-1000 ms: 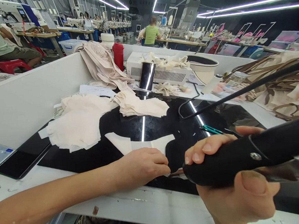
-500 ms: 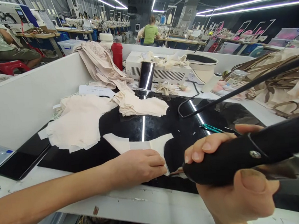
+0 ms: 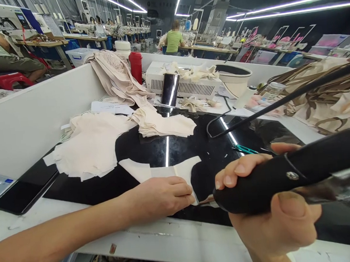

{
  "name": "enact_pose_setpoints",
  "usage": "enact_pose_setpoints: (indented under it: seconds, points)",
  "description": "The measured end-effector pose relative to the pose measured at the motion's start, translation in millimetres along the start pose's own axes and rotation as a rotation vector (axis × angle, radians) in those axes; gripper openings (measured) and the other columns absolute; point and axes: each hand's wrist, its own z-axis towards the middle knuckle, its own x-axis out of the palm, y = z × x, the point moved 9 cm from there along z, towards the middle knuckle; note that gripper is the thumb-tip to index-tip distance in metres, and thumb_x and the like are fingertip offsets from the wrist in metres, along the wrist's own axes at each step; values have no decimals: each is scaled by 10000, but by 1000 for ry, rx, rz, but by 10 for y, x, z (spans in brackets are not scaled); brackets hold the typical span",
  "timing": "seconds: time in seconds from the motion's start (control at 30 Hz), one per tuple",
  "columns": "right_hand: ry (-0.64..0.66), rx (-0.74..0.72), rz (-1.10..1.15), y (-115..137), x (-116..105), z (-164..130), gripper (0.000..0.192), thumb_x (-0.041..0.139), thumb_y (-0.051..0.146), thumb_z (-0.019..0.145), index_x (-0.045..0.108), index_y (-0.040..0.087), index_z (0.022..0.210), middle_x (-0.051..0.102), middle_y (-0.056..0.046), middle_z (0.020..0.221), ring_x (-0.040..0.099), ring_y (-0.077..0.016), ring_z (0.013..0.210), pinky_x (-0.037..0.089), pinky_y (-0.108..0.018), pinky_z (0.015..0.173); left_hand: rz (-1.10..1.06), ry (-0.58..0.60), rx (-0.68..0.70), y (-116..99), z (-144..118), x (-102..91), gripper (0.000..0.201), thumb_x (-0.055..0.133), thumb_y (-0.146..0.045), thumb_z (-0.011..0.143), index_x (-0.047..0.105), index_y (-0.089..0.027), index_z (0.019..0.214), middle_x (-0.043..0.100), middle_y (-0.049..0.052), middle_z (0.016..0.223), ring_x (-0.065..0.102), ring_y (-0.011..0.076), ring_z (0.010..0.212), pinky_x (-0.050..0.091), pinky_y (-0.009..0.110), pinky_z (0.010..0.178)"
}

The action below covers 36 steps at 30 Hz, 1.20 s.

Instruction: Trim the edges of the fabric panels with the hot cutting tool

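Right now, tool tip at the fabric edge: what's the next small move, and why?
Probably ease the black-handled tool a little further along the edge of the cream fabric piece. Its tip sits just off the left hand, which presses that piece flat on the glossy black surface, while the right hand grips the handle. Keep the fingertips clear.

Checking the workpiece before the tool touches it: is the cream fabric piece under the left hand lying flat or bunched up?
Flat. The fabric piece lies spread on the black surface, pinned by the left hand.
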Motion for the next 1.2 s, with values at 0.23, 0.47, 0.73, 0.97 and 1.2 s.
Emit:
enact_pose_setpoints:
  seconds: [0.23, 0.47, 0.73, 0.97, 1.2]
  points:
    - [-9, -31, 6, 12, -22, 26, 504, 961, 435, 794, 713, 267, 1199, 713, 55, 771, 636, -163, 516, 535, -290, 409, -22, 19, -21, 10, -15, -7, 260, 505, -98, 1198, 761, -126, 1230, 783, 99, 1112, 749, 201, 1129, 633, 305, 1094]
    - [7, -33, 32, -4, 37, -23, 507, 960, 430, 800, 701, 253, 1198, 725, 60, 761, 629, -154, 511, 531, -283, 430, -24, 41, -27, 24, -24, -1, 243, 521, -96, 1195, 756, -123, 1248, 795, 98, 1149, 751, 207, 1171, 613, 322, 1140]
    - [35, -50, -12, -17, 64, -26, 489, 919, 452, 846, 666, 263, 1220, 705, 59, 784, 642, -160, 529, 545, -298, 448, -41, -4, -30, 23, -48, -18, 248, 527, -120, 1201, 748, -99, 1311, 796, 110, 1173, 753, 227, 1204, 618, 331, 1147]
    - [36, -70, -17, 5, 74, -19, 474, 909, 437, 848, 668, 258, 1215, 722, 63, 785, 639, -156, 527, 554, -292, 451, -42, -7, -24, 13, -41, -38, 220, 582, -85, 1169, 751, -94, 1310, 800, 111, 1167, 757, 224, 1195, 621, 334, 1148]
    - [33, -62, -52, -4, 52, -27, 484, 915, 463, 850, 663, 267, 1215, 712, 64, 790, 647, -162, 534, 561, -305, 457, -44, 13, -37, 33, -58, -8, 218, 599, -104, 1168, 744, -114, 1331, 804, 116, 1185, 751, 222, 1221, 633, 338, 1140]
